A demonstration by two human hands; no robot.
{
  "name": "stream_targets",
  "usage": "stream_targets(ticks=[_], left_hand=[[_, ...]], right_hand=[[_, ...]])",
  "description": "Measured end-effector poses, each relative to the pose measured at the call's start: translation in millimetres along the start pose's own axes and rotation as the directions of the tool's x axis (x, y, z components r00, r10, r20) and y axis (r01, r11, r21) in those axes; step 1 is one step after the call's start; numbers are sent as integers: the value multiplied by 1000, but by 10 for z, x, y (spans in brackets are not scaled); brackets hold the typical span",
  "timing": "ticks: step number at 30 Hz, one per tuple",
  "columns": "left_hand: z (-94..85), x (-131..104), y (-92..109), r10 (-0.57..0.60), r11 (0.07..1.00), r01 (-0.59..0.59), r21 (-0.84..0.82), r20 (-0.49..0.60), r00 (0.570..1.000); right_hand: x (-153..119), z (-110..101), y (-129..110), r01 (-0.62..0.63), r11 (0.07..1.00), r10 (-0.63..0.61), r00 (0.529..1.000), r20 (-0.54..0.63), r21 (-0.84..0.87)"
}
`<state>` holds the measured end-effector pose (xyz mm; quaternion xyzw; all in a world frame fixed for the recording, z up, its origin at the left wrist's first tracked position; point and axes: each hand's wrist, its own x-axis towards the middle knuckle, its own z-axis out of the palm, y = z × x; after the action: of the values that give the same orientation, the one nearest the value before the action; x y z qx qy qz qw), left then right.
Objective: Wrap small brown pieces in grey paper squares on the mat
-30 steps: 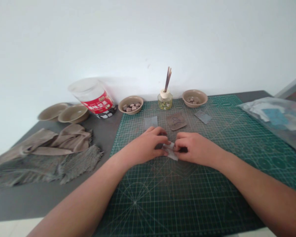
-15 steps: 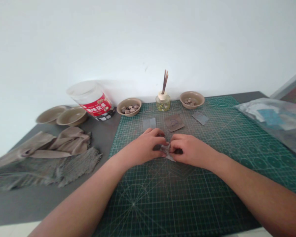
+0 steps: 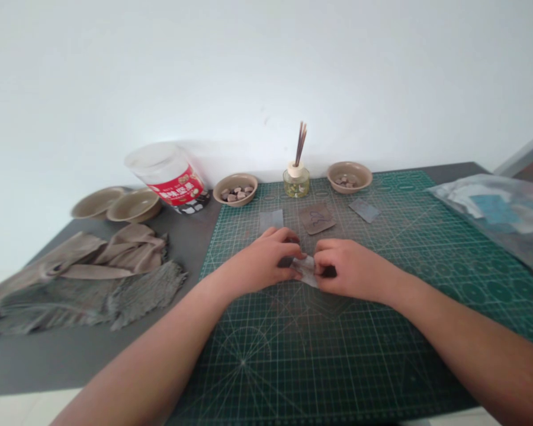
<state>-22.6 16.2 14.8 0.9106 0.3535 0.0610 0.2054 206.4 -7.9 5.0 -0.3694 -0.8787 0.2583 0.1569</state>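
Observation:
Over the middle of the green cutting mat [image 3: 293, 378], both hands pinch a small translucent piece [image 3: 306, 273] that looks like a little plastic bag. My left hand [image 3: 266, 260] has its thumb and fingertips closed on the left side. Curled fingers of my right hand [image 3: 349, 267] grip the right side and cover part of it. Beyond the hands lie a brown square [image 3: 317, 219] with a dark squiggle and two flat translucent pieces, a left one [image 3: 271, 219] and a right one [image 3: 364, 210].
At the back stand a bowl of stones [image 3: 235, 190], a reed diffuser [image 3: 296, 182] and another bowl [image 3: 349, 177]. On the left are a tilted plastic jar [image 3: 171, 177], two more bowls [image 3: 133, 207] and crumpled cloths [image 3: 93, 284]. A large clear bag [image 3: 497, 207] lies right.
My right hand has moved slightly right, away from the left hand, so more of the small plastic bag shows between them. The whole view has shifted a little.

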Motion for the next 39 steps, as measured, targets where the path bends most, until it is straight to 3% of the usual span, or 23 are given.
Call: stream_targets(ticks=[2,7,11,15,23,29,33,36,39], left_hand=[[-4,2,2,0,1000,0,3,6,1000],[-3,5,-7,-2,1000,2,2,4,1000],[4,1,-9,3,1000,-3,1,-2,1000],[7,-2,-4,3,1000,-3,-6,-10,1000],[10,1,-15,7,1000,-8,-13,-13,1000],[16,1,-22,9,1000,-9,-1,-11,1000],[14,0,-23,10,1000,-10,0,-12,1000],[16,2,-24,11,1000,-11,3,-12,1000],[20,8,-30,12,1000,-12,5,-8,1000]], right_hand=[[2,-1,-6,27,999,-28,999,26,39],[-9,-11,-14,-65,998,66,997,-27,24],[-15,25,-47,17,994,-21,999,32,104],[1,57,-59,25,991,-29,999,30,131],[18,7,7,-13,997,12,1000,22,77],[14,1,32,23,996,-27,999,38,87],[10,4,53,-21,999,23,999,-34,46],[11,10,46,36,997,-37,999,16,70],[24,8,46,3,999,-3,1000,8,46]])
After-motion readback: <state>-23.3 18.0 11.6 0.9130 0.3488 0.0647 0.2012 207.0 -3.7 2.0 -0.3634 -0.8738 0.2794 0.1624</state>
